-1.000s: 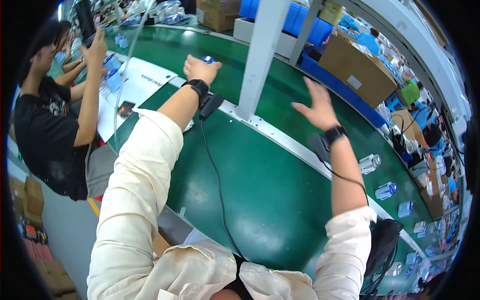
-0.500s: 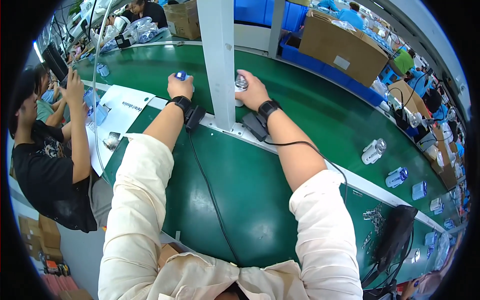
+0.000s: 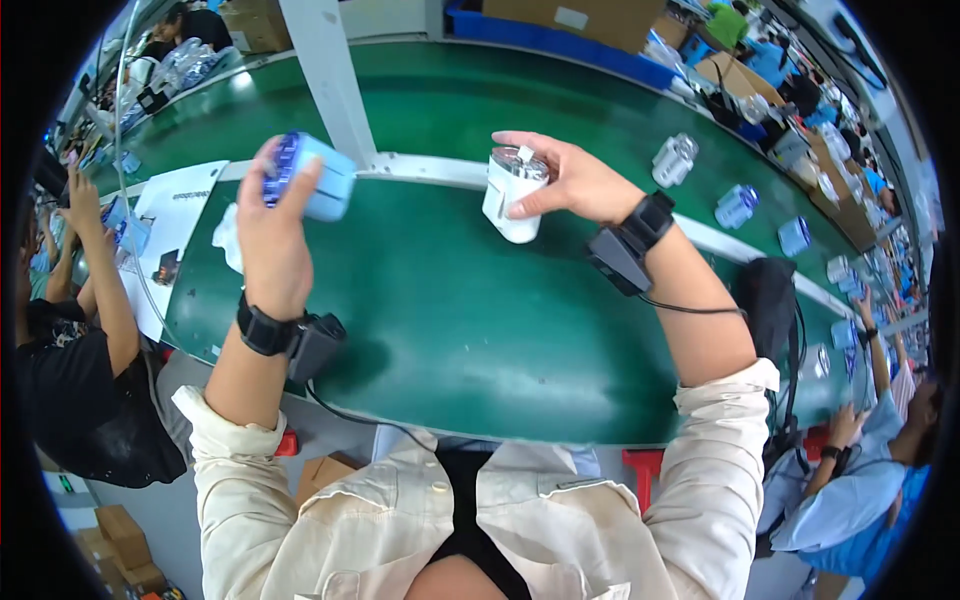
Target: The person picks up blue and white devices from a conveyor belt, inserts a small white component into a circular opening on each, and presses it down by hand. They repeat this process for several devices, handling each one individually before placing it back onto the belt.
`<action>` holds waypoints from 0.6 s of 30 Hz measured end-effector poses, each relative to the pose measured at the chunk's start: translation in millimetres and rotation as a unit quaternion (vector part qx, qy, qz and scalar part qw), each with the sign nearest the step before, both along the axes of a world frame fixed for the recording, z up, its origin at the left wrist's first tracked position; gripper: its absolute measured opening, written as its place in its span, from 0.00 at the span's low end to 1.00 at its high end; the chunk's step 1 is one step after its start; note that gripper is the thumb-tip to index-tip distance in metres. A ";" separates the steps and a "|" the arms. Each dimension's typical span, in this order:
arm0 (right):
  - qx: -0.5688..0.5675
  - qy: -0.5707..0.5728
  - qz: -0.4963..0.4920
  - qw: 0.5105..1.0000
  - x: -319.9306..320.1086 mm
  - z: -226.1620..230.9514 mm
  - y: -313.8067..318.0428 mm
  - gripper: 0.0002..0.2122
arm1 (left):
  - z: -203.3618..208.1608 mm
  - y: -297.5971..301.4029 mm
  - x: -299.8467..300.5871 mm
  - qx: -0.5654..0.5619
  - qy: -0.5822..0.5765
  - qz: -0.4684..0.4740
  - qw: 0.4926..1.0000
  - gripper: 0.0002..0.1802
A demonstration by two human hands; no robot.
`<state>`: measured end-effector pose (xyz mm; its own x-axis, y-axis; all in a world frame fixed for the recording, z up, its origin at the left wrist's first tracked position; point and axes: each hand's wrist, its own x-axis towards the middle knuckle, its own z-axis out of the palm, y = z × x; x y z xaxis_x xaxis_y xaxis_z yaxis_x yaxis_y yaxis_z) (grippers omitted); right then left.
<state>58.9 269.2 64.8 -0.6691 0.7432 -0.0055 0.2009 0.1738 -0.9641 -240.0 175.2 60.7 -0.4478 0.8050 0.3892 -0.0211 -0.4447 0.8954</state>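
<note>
My left hand (image 3: 275,240) is closed around a light-blue container-shaped device (image 3: 332,190) with a dark-blue end, held tilted above the green table. Farther right, my right hand (image 3: 590,185) grips a white device (image 3: 512,208) with a clear, shiny top; its thumb presses on the side and the fingers wrap behind. This one is nearly upright, just on the near side of the white rail (image 3: 430,168). The two devices are apart. Both wrists wear black straps with a black module. A crumpled white piece (image 3: 228,240) lies beside my left hand, partly hidden by it.
A white post (image 3: 330,75) rises at the rail. Beyond it, several similar devices (image 3: 737,206) stand on the far green surface at right. A black bag (image 3: 768,305) lies at the table's right. Co-workers sit on both sides; a white sheet (image 3: 180,200) lies left.
Both hands have come back from beyond the rail toward me, spreading apart, each bringing a device. The view has shifted, so the post now stands farther left.
</note>
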 end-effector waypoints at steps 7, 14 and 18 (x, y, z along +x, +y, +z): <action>0.090 -0.028 0.008 0.996 40.6 5.5 -110.1 0.40 | -36.3 -20.1 68.1 -0.138 0.198 -0.153 0.958 0.37; -0.002 0.134 -0.055 0.989 48.8 -15.7 -173.2 0.40 | -33.9 -39.6 67.5 0.123 0.465 0.000 0.877 0.52; 0.006 0.201 -0.003 0.980 46.4 -24.7 -183.5 0.37 | -14.5 -73.7 107.7 0.099 0.288 -0.330 0.893 0.59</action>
<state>105.2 85.7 40.1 -0.6111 0.7453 0.2665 -0.1935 0.1858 -0.9633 -132.3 101.5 46.2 0.4201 0.7095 0.5658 0.1014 -0.6563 0.7477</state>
